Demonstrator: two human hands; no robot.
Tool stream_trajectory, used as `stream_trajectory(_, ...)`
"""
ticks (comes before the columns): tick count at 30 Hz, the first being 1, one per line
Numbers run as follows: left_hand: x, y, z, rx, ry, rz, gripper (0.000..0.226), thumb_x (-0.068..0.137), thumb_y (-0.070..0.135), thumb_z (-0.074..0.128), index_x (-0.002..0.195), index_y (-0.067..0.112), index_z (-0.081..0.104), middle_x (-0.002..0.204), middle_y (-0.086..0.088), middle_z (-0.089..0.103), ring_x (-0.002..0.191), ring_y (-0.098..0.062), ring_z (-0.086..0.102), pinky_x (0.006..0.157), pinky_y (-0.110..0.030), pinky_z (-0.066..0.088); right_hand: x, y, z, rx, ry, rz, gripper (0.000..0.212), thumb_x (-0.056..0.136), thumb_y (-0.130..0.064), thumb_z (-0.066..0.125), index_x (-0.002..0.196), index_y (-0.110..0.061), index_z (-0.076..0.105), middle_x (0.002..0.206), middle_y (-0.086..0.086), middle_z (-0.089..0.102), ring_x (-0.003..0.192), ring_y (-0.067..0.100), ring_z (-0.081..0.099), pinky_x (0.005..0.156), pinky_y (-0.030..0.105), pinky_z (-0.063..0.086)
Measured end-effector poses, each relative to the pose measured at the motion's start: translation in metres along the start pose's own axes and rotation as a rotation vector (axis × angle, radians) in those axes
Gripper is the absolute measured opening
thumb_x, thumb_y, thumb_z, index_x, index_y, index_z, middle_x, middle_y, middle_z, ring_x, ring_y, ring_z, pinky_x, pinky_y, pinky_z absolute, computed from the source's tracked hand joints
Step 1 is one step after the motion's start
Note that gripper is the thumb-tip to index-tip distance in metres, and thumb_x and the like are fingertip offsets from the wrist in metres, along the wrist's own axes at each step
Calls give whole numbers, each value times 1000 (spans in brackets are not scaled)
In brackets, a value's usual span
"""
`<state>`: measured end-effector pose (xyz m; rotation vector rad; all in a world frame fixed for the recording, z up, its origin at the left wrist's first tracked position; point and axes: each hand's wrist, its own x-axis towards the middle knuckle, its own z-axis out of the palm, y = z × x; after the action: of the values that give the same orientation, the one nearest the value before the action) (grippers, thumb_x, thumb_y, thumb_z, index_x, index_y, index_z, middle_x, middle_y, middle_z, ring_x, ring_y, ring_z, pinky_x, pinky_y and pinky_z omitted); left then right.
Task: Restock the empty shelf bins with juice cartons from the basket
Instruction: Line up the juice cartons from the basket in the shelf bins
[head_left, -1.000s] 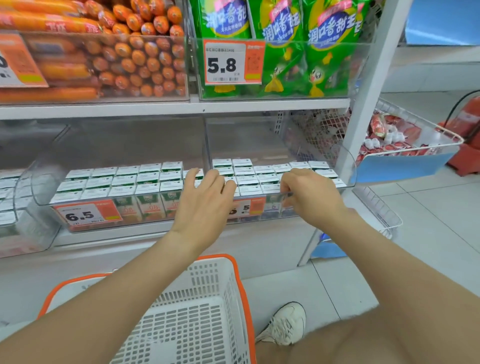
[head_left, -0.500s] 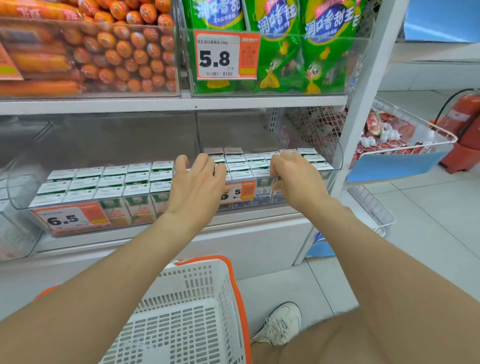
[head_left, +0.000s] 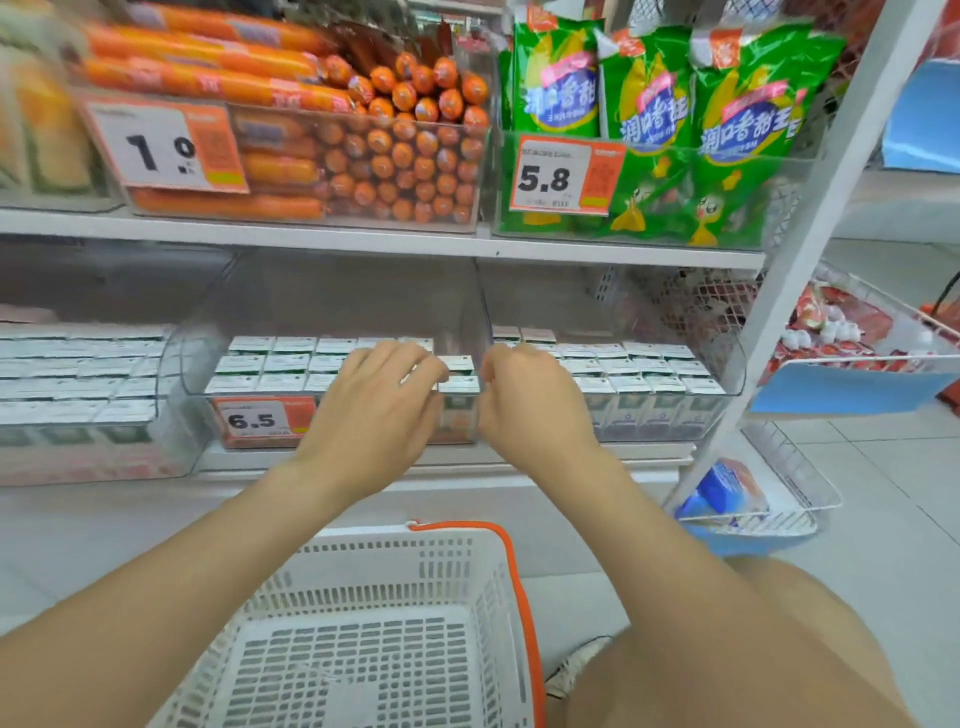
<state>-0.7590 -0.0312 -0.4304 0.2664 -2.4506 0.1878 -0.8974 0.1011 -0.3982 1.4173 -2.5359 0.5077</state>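
Two clear shelf bins sit side by side on the lower shelf. The middle bin (head_left: 193, 374) and the right bin (head_left: 733, 371) both hold rows of white-topped juice cartons (head_left: 270, 364). My left hand (head_left: 374, 410) rests on the cartons at the right end of the middle bin, fingers loosely bent over their tops. My right hand (head_left: 530, 405) is at the front left corner of the right bin, its fingers curled over the rim. The white basket (head_left: 524, 597) with an orange rim stands on the floor below my arms and shows no cartons inside.
A further bin of cartons (head_left: 78, 374) sits at the left. The upper shelf carries orange sausages (head_left: 395, 156) and green packs (head_left: 649, 119). A white shelf upright (head_left: 810, 249) slants at the right, with wire baskets (head_left: 857, 332) beyond it. My shoe (head_left: 576, 670) is beside the basket.
Both hands have shifted left along the bin fronts. My left hand went from the right bin's front to the middle bin, and my right hand reached the right bin's left corner.
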Motion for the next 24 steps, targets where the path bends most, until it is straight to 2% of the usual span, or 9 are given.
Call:
stream_trajectory(3,-35,-46,-34,66,-3,-86,23,89,13,54,109,15,66,106,-3,63,99,-31,57,79,-42,40,-11,-66,13,103,-109,-255,20,91,-18,53,107,-16,64,102,9,68,96,34,65,73,43,55)
stream_trajectory(7,-82,-114,-75,201,-82,-289,46,67,-5,60,108,16,64,104,-5,61,96,-36,55,73,-41,34,-18,-141,35,107,-216,-496,21,100,-28,45,106,-20,63,100,7,67,92,34,65,71,46,56)
stream_trajectory(9,-102,-148,-93,249,-143,-434,52,62,-9,64,108,16,62,104,-8,60,95,-38,55,70,-41,38,-11,-174,43,122,-166,-568,22,102,-28,44,105,-19,64,98,7,65,92,35,63,73,46,55)
stream_trajectory(12,-129,-193,-112,307,-280,-645,60,65,-9,71,118,16,57,114,-13,54,98,-42,53,72,-49,49,7,-221,58,107,-36,-638,19,94,-14,58,111,-12,67,103,11,64,95,35,60,71,39,47)
stream_trajectory(14,-147,-218,-117,311,-347,-730,58,71,-7,70,121,17,50,115,-13,46,97,-42,50,73,-52,52,20,-252,71,52,-3,-691,35,81,0,67,114,-9,66,107,11,63,97,34,57,73,39,44)
stream_trajectory(16,-163,-238,-119,353,-371,-717,51,73,-1,78,112,17,50,109,-12,46,91,-40,52,69,-52,52,31,-280,87,-7,18,-750,41,72,6,71,111,-8,66,101,12,62,94,35,58,70,40,42)
stream_trajectory(20,-181,-259,-121,390,-382,-617,40,77,24,90,95,17,55,92,-8,55,84,-39,57,64,-44,43,43,-312,118,-72,-5,-719,38,74,-1,74,110,-8,64,102,12,63,95,35,60,69,43,47)
stream_trajectory(22,-184,-266,-122,370,-368,-593,36,79,25,89,91,21,55,88,-4,55,82,-36,56,64,-41,39,45,-321,127,-107,-10,-668,44,73,-3,77,113,-9,62,104,11,64,97,34,61,70,42,49)
stream_trajectory(24,-185,-268,-122,367,-355,-583,33,77,23,88,90,25,58,86,0,57,81,-33,57,63,-39,38,46,-327,130,-123,-11,-611,49,62,-5,86,106,-11,65,96,9,66,90,31,63,60,37,43)
